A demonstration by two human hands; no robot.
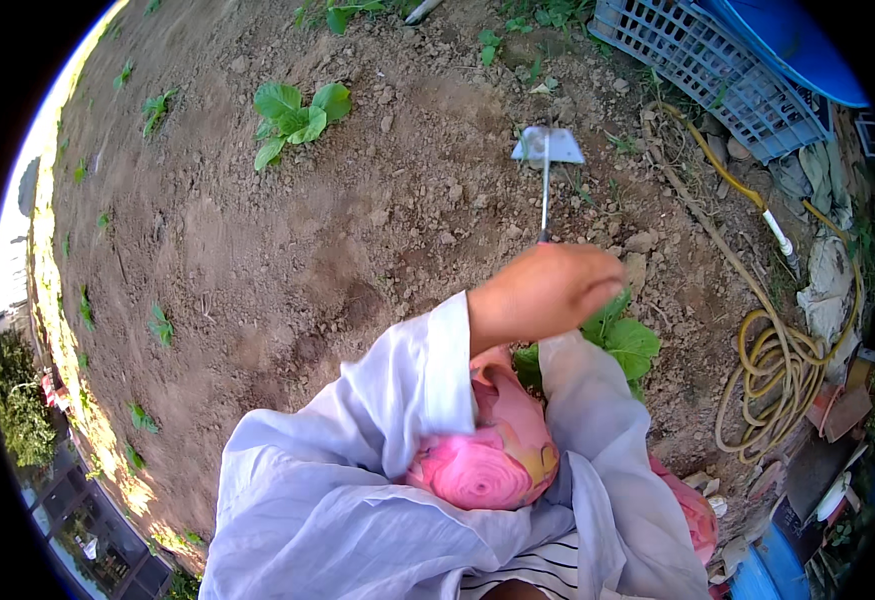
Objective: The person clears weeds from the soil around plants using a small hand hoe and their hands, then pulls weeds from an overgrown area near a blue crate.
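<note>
A small hand hoe (547, 146) has its pale trapezoid blade at the soil and a thin metal shank running towards me. My left hand (550, 289), slightly blurred, is closed around its short handle, of which only a reddish end shows. My right hand is out of sight; its pale sleeve (595, 367) ends just below my left hand. Close by that sleeve grows a leafy green plant (632, 346), partly covered by my arms. Dry, crumbly soil (407, 210) surrounds the hoe, with small weeds (580, 187) beside the blade.
A leafy seedling (295, 120) stands ahead to the left, with smaller seedlings (159, 325) farther left. To the right lie a coiled yellow hose (771, 382) and a blue plastic crate (715, 71). A blue basin (805, 45) rests by the crate. My pink-patterned knee (482, 469) is below my arms.
</note>
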